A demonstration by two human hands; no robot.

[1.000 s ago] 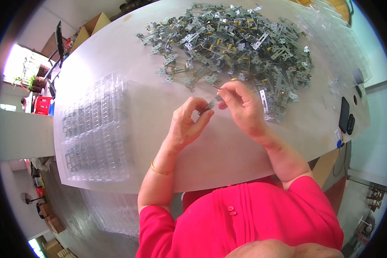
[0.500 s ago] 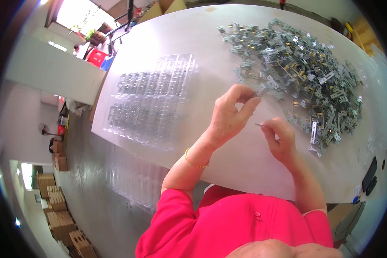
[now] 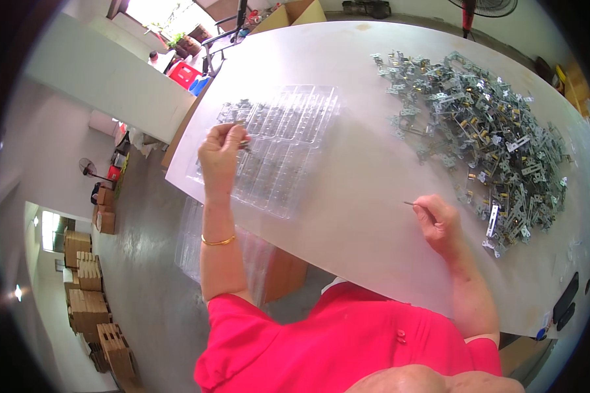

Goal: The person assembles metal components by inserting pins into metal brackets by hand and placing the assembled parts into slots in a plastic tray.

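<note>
My left hand (image 3: 220,152) is over the left part of a clear plastic tray (image 3: 288,203), fingers pinched on a small metal part (image 3: 244,143). Its exact shape is mostly hidden by the fingers. Small metal parts sit in rows of the tray's compartments, which show through the clear plastic. Above the table, left of the pile, my right hand (image 3: 437,221) is closed round a thin dark metal stick (image 3: 408,203) whose tip points left. A large loose pile of small metal parts (image 3: 485,124), silvery with some brass-coloured pieces, lies on the right side of the table.
The pale table (image 3: 360,216) has a curved edge near my body. Clear plastic trays (image 3: 191,239) are stacked below its left edge, beside a brown box (image 3: 285,275). Two dark objects (image 3: 566,301) lie at the right edge. Cardboard boxes (image 3: 90,313) stand on the floor at left.
My left hand has moved from beside the pile leftward to the tray, carrying a small metal part. My right hand stays near the pile with the thin stick. The head view has shifted slightly.
</note>
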